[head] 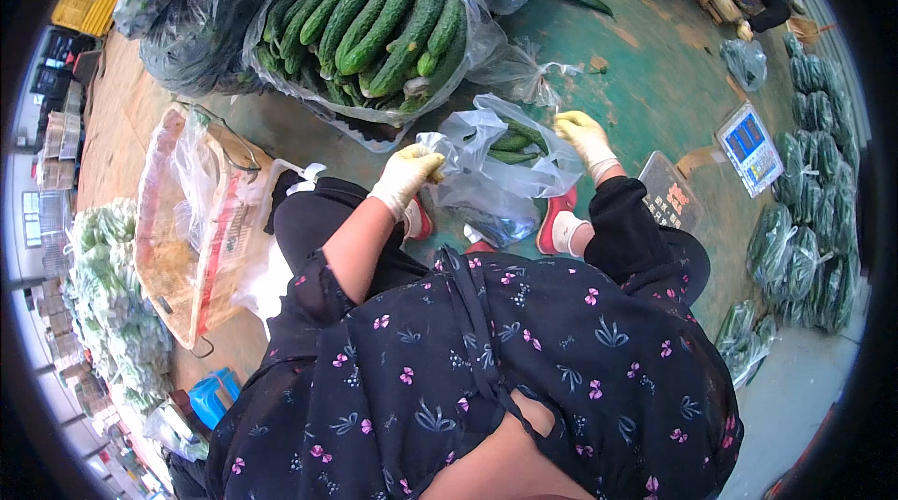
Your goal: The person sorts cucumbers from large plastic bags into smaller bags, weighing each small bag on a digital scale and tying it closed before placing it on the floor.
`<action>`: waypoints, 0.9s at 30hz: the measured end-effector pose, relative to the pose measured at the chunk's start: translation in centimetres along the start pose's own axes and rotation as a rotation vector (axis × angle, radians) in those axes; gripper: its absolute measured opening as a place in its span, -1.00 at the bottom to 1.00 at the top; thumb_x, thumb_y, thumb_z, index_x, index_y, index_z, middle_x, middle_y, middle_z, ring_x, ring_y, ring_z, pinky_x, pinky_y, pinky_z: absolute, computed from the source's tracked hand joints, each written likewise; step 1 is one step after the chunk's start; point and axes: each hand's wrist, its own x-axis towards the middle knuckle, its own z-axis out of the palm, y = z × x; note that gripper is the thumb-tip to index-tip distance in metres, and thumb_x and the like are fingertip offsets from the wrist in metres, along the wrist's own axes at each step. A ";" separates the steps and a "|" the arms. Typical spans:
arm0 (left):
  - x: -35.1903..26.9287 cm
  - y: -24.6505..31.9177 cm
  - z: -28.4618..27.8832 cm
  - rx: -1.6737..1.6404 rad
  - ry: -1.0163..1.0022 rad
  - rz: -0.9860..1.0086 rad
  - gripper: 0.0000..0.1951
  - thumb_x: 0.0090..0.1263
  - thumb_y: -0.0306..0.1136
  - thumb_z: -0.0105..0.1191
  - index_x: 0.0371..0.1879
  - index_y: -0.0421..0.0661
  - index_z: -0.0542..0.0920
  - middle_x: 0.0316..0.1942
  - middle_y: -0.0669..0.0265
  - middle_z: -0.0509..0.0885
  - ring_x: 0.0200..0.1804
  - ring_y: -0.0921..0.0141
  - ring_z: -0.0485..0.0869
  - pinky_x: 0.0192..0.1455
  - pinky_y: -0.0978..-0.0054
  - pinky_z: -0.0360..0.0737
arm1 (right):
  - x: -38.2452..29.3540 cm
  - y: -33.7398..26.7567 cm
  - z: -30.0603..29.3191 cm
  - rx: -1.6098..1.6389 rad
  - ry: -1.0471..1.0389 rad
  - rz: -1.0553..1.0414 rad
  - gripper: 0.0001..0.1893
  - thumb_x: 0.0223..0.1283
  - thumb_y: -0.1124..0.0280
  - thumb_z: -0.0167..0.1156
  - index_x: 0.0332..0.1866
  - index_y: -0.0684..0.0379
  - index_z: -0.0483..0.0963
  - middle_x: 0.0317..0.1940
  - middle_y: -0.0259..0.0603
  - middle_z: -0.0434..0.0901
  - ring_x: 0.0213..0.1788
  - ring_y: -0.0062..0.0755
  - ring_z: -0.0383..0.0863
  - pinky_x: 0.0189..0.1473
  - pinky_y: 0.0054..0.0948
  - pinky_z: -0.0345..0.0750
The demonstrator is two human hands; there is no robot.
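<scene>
My left hand (414, 170), in a pale yellowish glove, pinches the left side of a clear plastic bag (484, 181) between my knees. At the bag's right side is my right hand (581, 135), gloved too, its fingers closed at the upper edge; the film between its fingertips is hard to make out. Several cucumbers (515, 141) lie in the bag's mouth. Beyond my left hand stands a large open plastic sack (365, 37) full of cucumbers.
A plastic crate (203, 233) with bags stands at left, bagged pale vegetables (119, 303) behind it. At right are a scale platform (670, 195), its display (749, 148) and bagged cucumbers (810, 219). A loose cucumber (582, 0) lies on the floor. Part of another person (768, 12) shows top right.
</scene>
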 end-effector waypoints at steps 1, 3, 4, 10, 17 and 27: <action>-1.0 0.4 -0.2 -0.088 -0.029 -0.012 -0.85 0.32 -0.35 0.19 -0.30 -0.18 0.62 -0.45 0.30 0.65 -0.43 0.45 0.63 -0.34 0.51 0.57 | -1.7 -2.8 1.4 0.102 -0.230 -0.035 -0.78 0.26 0.32 0.20 -0.08 0.17 0.63 -0.21 -0.26 0.71 -0.23 -0.51 0.68 -0.11 -0.51 0.59; -4.0 2.6 0.1 -0.093 -0.138 0.053 -0.80 0.41 -0.32 0.08 -0.23 -0.21 0.64 -0.46 0.31 0.63 -0.42 0.43 0.61 -0.27 0.54 0.56 | -6.4 -8.8 4.2 0.060 -0.588 0.058 -0.76 0.28 0.28 0.20 -0.08 0.18 0.64 -0.20 -0.27 0.72 -0.19 -0.52 0.69 -0.12 -0.54 0.60; -5.2 2.7 0.4 -0.164 -0.169 0.100 -0.77 0.43 -0.31 0.04 -0.15 -0.22 0.63 -0.46 0.30 0.63 -0.43 0.43 0.59 -0.29 0.55 0.54 | -8.5 -10.3 6.0 0.115 -0.694 0.017 -0.76 0.30 0.31 0.18 -0.06 0.19 0.63 -0.17 -0.24 0.72 -0.18 -0.50 0.70 -0.06 -0.52 0.60; -10.4 3.8 0.8 -0.327 -0.271 0.165 -0.63 0.50 -0.27 -0.05 0.17 -0.21 0.51 -0.44 0.26 0.66 -0.49 0.52 0.55 -0.43 0.63 0.45 | -12.4 -2.9 15.1 -0.174 -0.654 -0.247 -0.63 0.30 0.25 0.11 0.11 0.23 0.55 0.05 -0.04 0.63 0.10 -0.21 0.60 0.23 -0.37 0.45; -7.7 4.1 -2.9 -0.451 -0.199 0.144 -0.73 0.48 -0.28 0.02 0.02 -0.16 0.57 -0.50 0.34 0.65 -0.49 0.52 0.57 -0.44 0.65 0.45 | -9.7 7.6 4.6 -1.309 -0.786 -0.054 -0.57 0.10 0.04 0.17 -0.09 0.15 0.64 -0.15 0.00 0.68 -0.08 -0.06 0.68 0.01 -0.25 0.56; -7.4 5.6 -2.3 -0.028 -0.360 0.024 -0.63 0.46 -0.10 -0.04 -0.41 -0.16 0.64 -0.69 0.39 0.54 -0.70 0.50 0.44 -0.61 0.57 0.37 | -14.1 -11.6 -0.5 -0.886 -0.755 0.189 -0.66 0.21 0.21 0.24 0.01 0.17 0.61 -0.29 -0.19 0.72 -0.30 -0.48 0.67 -0.19 -0.45 0.59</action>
